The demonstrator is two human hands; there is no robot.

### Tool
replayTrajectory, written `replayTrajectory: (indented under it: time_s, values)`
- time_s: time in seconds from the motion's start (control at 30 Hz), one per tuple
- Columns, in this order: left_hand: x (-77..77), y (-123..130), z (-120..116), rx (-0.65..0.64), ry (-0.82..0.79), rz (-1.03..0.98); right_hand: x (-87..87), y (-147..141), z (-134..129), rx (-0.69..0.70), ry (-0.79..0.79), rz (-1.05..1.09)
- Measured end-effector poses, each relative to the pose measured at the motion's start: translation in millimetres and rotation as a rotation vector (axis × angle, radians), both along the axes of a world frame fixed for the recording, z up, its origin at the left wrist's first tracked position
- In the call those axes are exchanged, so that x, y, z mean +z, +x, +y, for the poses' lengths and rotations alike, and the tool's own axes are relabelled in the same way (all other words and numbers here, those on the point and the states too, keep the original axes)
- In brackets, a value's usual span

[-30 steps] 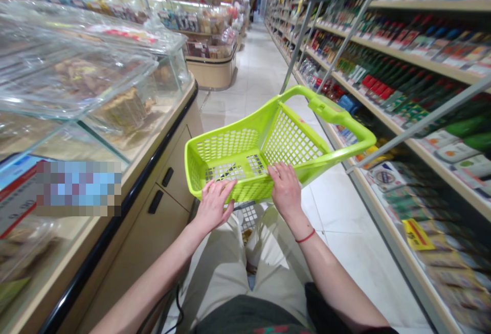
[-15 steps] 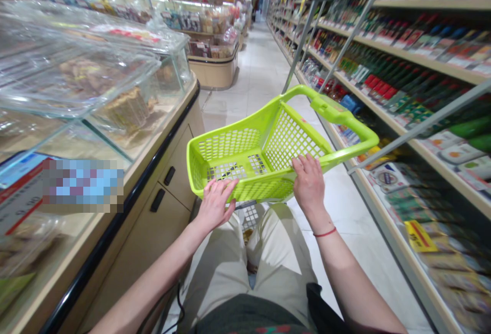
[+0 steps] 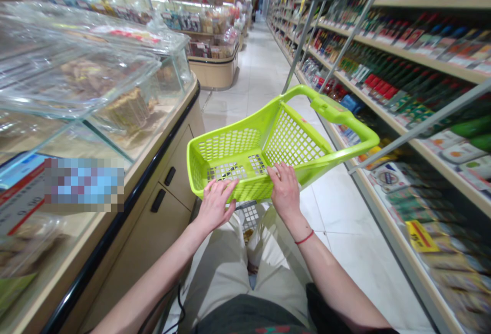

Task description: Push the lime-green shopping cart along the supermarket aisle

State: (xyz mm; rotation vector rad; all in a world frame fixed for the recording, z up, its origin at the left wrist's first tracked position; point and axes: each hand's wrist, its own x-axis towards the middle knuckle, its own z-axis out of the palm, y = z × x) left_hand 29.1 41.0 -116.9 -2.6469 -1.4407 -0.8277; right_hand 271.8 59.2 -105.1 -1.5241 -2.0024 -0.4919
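Observation:
A lime-green shopping cart basket with perforated walls stands sideways in front of my knees, its looped handle pointing right. Nothing lies in the part of the basket that shows. My left hand rests on the near rim toward the left end, its fingers curled over the edge. On the same rim, a little to the right, my right hand grips with its fingertips bent over the inside. A red string circles my right wrist. The undersides of both hands are hidden.
At left stands a wooden counter with glass bins of packaged food and a black edge rail. Shelves of packets line the right side. A tiled aisle runs ahead, with a distant person.
My right hand has slid left along the near rim, closer to my left hand. The basket and my left hand have stayed in place.

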Motion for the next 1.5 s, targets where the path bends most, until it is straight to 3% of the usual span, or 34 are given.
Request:
replayTrajectory:
  time_s: [0.17, 0.37, 0.53, 0.8, 1.0, 1.23, 1.5]
  values:
    - [-0.9, -0.2, 1.2, -0.001, -0.004, -0.008, 7.6, 13.7, 0.6, 0.041, -0.031, -0.072]
    - [-1.8, -0.4, 3.0, -0.011, 0.014, -0.016, 14.0, 34.7, 4.9, -0.029, 0.021, -0.053]
    - [-0.7, 0.7, 2.2, -0.002, 0.021, -0.013, 6.4, 12.6, 2.3, -0.067, 0.037, -0.038]
    - [0.9, 0.8, 1.0, -0.005, 0.017, -0.02, 1.9, -19.2, -3.9, 0.011, -0.013, -0.076]
    - [0.2, -0.1, 2.6, -0.011, 0.031, -0.017, 7.5, 1.5, -0.5, 0.035, -0.048, -0.116]
    - [-2.3, 0.1, 2.8, -0.012, 0.046, -0.008, 16.1, 37.2, 6.5, -0.054, 0.02, -0.079]
    - [-1.2, 0.9, 3.7, -0.006, 0.04, -0.006, 4.8, -0.9, 0.3, -0.061, -0.01, -0.079]
